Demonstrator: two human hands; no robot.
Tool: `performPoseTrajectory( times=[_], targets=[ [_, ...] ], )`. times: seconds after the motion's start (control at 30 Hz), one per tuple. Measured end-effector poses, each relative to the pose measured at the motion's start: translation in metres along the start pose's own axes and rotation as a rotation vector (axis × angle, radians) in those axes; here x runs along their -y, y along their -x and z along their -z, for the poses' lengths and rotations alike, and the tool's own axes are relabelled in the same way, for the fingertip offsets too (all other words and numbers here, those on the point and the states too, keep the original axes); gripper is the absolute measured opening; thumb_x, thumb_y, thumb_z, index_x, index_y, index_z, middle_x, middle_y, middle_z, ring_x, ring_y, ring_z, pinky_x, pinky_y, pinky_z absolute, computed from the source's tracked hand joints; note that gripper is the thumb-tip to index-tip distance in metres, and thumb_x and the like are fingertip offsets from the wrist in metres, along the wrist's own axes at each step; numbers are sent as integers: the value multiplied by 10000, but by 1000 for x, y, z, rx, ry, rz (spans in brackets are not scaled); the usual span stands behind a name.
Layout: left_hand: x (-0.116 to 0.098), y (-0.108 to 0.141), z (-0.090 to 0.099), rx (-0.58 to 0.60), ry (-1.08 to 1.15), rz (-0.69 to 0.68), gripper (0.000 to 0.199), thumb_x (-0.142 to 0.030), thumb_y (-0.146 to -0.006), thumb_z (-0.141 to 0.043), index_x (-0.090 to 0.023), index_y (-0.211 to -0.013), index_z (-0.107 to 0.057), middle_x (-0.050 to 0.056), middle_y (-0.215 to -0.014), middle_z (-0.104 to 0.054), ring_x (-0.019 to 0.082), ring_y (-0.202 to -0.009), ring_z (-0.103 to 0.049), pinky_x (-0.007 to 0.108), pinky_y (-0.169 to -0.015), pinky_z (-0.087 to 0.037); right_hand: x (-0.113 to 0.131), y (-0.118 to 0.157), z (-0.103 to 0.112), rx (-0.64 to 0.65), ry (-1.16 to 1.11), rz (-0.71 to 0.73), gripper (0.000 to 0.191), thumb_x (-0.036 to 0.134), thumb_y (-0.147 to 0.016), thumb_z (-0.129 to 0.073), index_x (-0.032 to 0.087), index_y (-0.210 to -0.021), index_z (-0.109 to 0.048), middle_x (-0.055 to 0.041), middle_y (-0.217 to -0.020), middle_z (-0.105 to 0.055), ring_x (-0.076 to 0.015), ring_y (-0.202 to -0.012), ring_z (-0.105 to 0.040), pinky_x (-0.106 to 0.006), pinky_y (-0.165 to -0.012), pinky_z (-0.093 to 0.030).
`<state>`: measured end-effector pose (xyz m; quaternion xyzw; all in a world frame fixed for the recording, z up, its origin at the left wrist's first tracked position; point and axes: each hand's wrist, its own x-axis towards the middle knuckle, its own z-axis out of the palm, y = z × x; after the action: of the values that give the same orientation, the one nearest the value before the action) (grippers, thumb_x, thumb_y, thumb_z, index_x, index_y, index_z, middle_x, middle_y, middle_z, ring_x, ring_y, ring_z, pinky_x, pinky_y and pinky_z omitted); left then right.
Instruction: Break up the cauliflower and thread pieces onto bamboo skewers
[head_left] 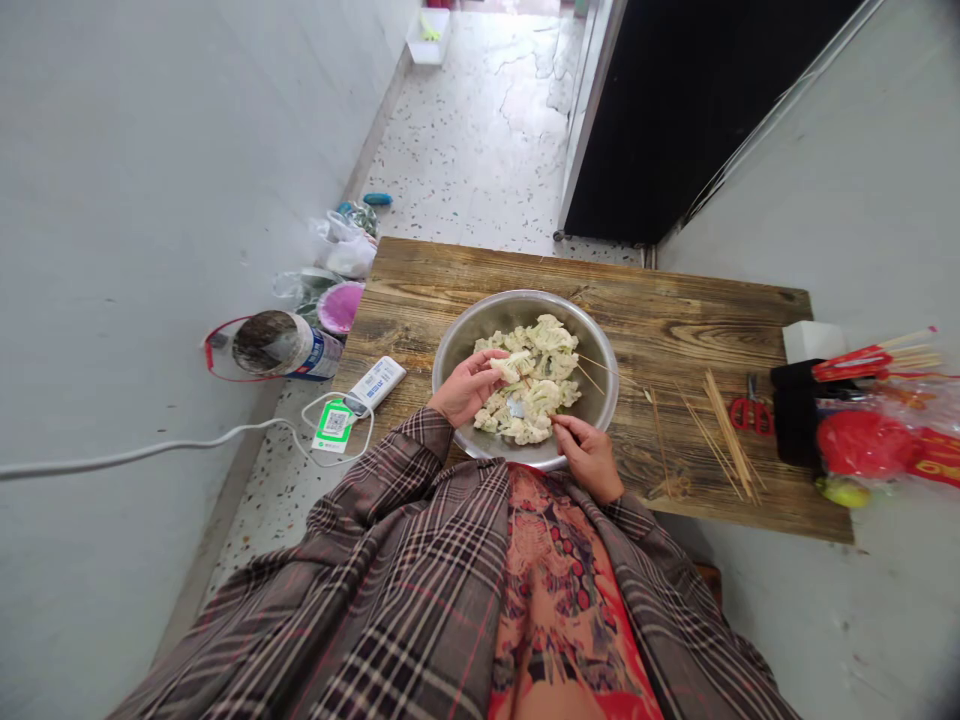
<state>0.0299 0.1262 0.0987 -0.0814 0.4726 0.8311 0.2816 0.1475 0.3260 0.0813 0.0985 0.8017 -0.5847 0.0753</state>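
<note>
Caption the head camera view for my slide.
The left hand holds a pale cauliflower floret over a round silver metal bowl on a brown wooden table.

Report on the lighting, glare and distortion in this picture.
Head view: far floor bright, partly washed out; black panel nearly without detail. Head view: soft shine on the metal bowl, cauliflower distinct. Head view: wide-angle stretching toward the edges.

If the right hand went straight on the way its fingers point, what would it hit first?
The right hand would probably meet the pale, lumpy cauliflower florets inside the round silver metal bowl; depth is hard to judge here.
</note>
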Motion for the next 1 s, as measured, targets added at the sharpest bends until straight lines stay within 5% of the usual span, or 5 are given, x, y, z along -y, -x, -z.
performPoseTrajectory(
  times=[0.43, 1.0],
  targets=[
    [2, -3, 0, -102, -21, -60, 344, -158, -624, -767, -144, -928, -608, 21, -843, -638, 110, -758, -612, 238, -708, -480, 2, 2, 1, -22, 23, 9, 336, 379, -872, -514, 141, -1006, -711, 5, -573, -589, -133, -523, -541, -246, -541, -427],
    [-2, 1, -4, -91, -109, -102, 336, -142, -606, -748, -165, -911, -607, 1, -833, -613, 96, -770, -577, 215, -718, -454, 2, 3, 2, -33, 57, 26, 343, 382, -870, -512, 149, -1012, -721, -5, -590, -619, -137, -525, -549, -249, -544, -438]
  ],
)
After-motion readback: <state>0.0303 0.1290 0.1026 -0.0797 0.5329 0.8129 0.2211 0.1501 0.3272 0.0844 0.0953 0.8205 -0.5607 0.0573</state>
